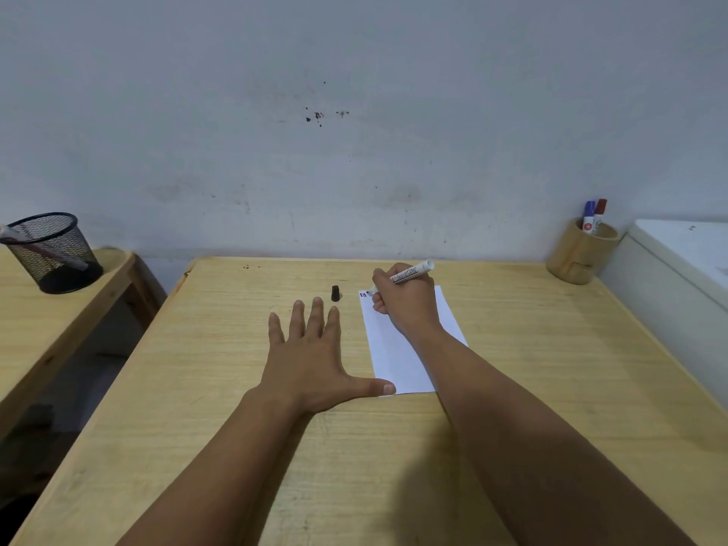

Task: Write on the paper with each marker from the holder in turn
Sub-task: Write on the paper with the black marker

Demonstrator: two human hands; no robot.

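A white sheet of paper [398,348] lies on the wooden table [551,348], with small red and blue marks at its top left corner. My right hand [405,305] grips a white marker [409,273], its black tip touching the paper near those marks. The marker's black cap [335,293] stands on the table just left of the paper. My left hand [311,356] lies flat, fingers spread, with the thumb pressing the paper's lower left corner. A wooden holder [579,254] at the back right holds a blue marker [589,216] and a red marker [599,214].
A black mesh cup [51,254] with a pen-like object stands on a second wooden table [59,329] at the left, across a gap. A white appliance [677,269] borders the table's right side. A grey wall runs along the back.
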